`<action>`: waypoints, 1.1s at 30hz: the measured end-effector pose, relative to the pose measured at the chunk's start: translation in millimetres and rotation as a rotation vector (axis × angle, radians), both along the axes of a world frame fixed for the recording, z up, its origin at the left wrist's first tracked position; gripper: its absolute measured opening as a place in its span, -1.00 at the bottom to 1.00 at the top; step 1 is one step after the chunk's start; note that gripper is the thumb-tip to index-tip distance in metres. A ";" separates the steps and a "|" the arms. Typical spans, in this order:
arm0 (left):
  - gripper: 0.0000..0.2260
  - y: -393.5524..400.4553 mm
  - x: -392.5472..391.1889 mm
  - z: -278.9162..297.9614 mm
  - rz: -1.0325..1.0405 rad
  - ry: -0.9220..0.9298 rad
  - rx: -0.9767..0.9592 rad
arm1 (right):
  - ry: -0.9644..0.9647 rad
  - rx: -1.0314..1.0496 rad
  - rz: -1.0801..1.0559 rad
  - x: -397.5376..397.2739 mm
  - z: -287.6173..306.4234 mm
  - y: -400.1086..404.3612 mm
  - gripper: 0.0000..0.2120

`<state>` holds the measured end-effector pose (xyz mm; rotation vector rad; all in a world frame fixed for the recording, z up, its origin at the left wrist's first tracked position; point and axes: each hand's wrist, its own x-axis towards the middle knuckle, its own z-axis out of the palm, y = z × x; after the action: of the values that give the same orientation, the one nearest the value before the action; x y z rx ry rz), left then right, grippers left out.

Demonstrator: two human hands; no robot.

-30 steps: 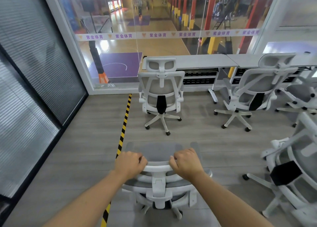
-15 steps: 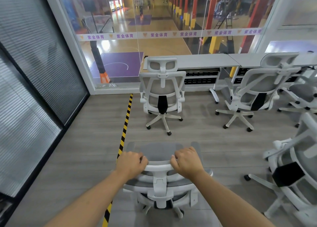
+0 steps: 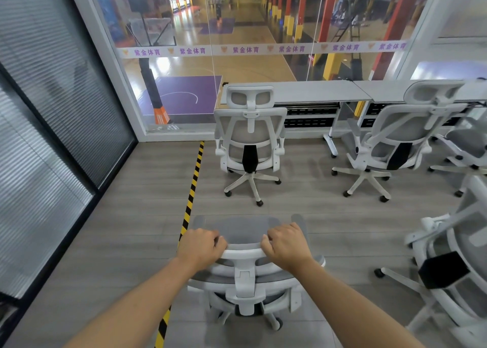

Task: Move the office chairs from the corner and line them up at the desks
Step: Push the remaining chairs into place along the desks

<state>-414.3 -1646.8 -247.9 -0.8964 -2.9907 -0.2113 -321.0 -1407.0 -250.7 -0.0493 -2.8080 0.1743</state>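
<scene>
Near centre: a white-framed grey mesh office chair (image 3: pixel 243 276), seen from behind and above, its seat pointing toward the far desks. Left hand (image 3: pixel 200 248) curled over the left end of the chair's headrest (image 3: pixel 243 249), fingers wrapped forward over the top edge. Right hand (image 3: pixel 286 245) gripping the right end of the same headrest, knuckles up, fingers hooked over the front. Both forearms reaching in from the near edge.

Just left of the held chair, running from near to far across the grey plank floor (image 3: pixel 118 229): a yellow-and-black hazard tape strip (image 3: pixel 191 192), passing under the chair's left side.

Far centre: a second office chair (image 3: pixel 249 142), upright, back toward the camera, tucked against the left end of a long grey desk (image 3: pixel 311 91). To its right, a third office chair (image 3: pixel 387 142), turned at an angle, at the join with the next desk (image 3: pixel 382 89). Far right edge: part of a fourth chair (image 3: pixel 466 147). Near right: another chair (image 3: pixel 453 263), tilted and partly cut off.

Left: dark-framed glass wall with blinds (image 3: pixel 52 110). Beyond the desks: a window (image 3: pixel 237 31) over an indoor basketball court, with a banded strip of purple lettering across the glass.
</scene>
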 end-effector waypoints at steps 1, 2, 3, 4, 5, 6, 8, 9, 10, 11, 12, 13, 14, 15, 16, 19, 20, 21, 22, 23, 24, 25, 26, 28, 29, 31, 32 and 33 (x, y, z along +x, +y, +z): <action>-0.58 -0.3 -0.4 0.2 -0.002 0.000 0.000 | -0.007 0.000 0.003 -0.2 -0.3 -0.2 -0.65; -0.58 -0.7 -0.8 -0.1 -0.005 0.001 0.000 | -0.014 -0.001 0.004 -0.2 -0.7 -0.3 -0.64; -0.58 -1.0 -1.3 -0.2 -0.007 0.000 0.001 | -0.018 -0.003 0.005 -0.2 -0.9 -0.4 -0.64; -0.58 -1.1 -1.7 0.0 -0.008 -0.003 0.006 | -0.020 -0.007 0.005 -0.4 -1.1 -0.4 -0.63; -0.58 -1.1 -2.0 0.5 -0.008 -0.004 0.010 | -0.022 -0.011 0.005 -0.6 -1.3 -0.4 -0.63; -0.58 -1.0 -1.8 1.0 -0.009 -0.001 0.014 | -0.027 -0.015 0.004 -0.4 -1.4 -0.7 -0.63; -0.57 -1.0 -0.4 2.2 -0.017 0.002 0.016 | -0.026 -0.019 0.002 0.0 -1.4 -1.6 -0.63; -0.57 -1.4 0.0 2.1 -0.021 0.002 0.018 | -0.025 -0.021 0.001 0.2 -1.1 -2.0 -0.63; -0.56 -1.9 0.0 1.6 -0.023 -0.001 0.020 | -0.028 -0.025 -0.002 0.5 -1.1 -2.4 -0.63; -0.56 -2.4 -0.1 1.4 -0.023 -0.006 0.021 | -0.031 -0.026 -0.006 1.1 -1.3 -2.8 -0.63; -0.56 -2.8 -0.5 0.9 -0.021 -0.010 0.019 | -0.036 -0.026 -0.012 1.5 -1.7 -3.3 -0.63; -0.56 -3.1 -1.0 0.4 -0.018 -0.013 0.014 | -0.040 -0.022 -0.017 1.7 -2.4 -3.5 -0.62; -0.57 -3.2 -1.1 0.2 -0.015 -0.013 0.008 | -0.043 -0.018 -0.022 1.9 -3.1 -3.7 -0.62; -0.57 -3.6 -0.9 0.3 -0.010 -0.013 0.001 | -0.045 -0.013 -0.022 2.1 -3.3 -4.0 -0.62; -0.57 -4.2 -0.3 0.8 -0.007 -0.013 -0.002 | -0.051 -0.011 -0.023 2.5 -2.7 -4.8 -0.61; -0.57 -5.0 1.0 2.0 -0.008 -0.008 -0.006 | -0.063 -0.013 -0.021 2.9 -1.0 -6.1 -0.60; -0.57 -5.0 1.7 2.3 -0.007 -0.009 -0.008 | -0.077 -0.013 -0.021 3.6 -0.6 -6.2 -0.60; -0.57 -5.0 3.0 2.5 -0.005 -0.007 -0.006 | -0.087 -0.010 -0.020 4.3 -0.4 -6.1 -0.60; -0.57 -5.0 4.2 2.4 -0.001 -0.005 -0.001 | -0.098 -0.010 -0.020 5.1 0.0 -6.0 -0.60; -0.57 -5.2 5.5 2.3 0.006 -0.009 0.005 | -0.100 -0.011 -0.020 6.1 -0.1 -5.8 -0.60; -0.57 -5.7 6.5 2.2 0.012 -0.017 0.005 | -0.105 -0.015 -0.022 7.1 1.2 -6.4 -0.60; -0.57 -6.4 7.0 1.5 0.017 -0.024 0.002 | -0.108 -0.015 -0.021 8.0 1.8 -6.8 -0.60; -0.57 -7.2 7.7 1.2 0.020 -0.029 0.001 | -0.115 -0.012 -0.021 9.1 2.9 -7.5 -0.60; -0.57 -8.0 9.5 3.3 0.011 -0.041 0.010 | -0.149 -0.015 -0.022 11.4 5.9 -9.1 -0.58; -0.58 -8.0 10.6 5.3 0.001 -0.052 0.009 | -0.163 -0.012 -0.020 12.8 8.6 -9.9 -0.57; -0.59 -6.8 11.8 11.1 -0.008 -0.089 -0.006 | -0.215 -0.021 -0.018 15.2 13.5 -10.6 -0.55; -0.61 -5.4 10.6 15.1 -0.009 -0.120 -0.012 | -0.237 -0.050 -0.016 16.6 18.2 -10.7 -0.57; -0.62 -3.7 7.8 18.7 -0.017 -0.171 -0.013 | -0.258 -0.095 -0.006 17.3 21.1 -9.7 -0.60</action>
<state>-406.5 -1650.5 -229.1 -0.9526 -3.1446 -0.2835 -303.7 -1416.7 -229.6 -0.1095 -3.0543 0.3206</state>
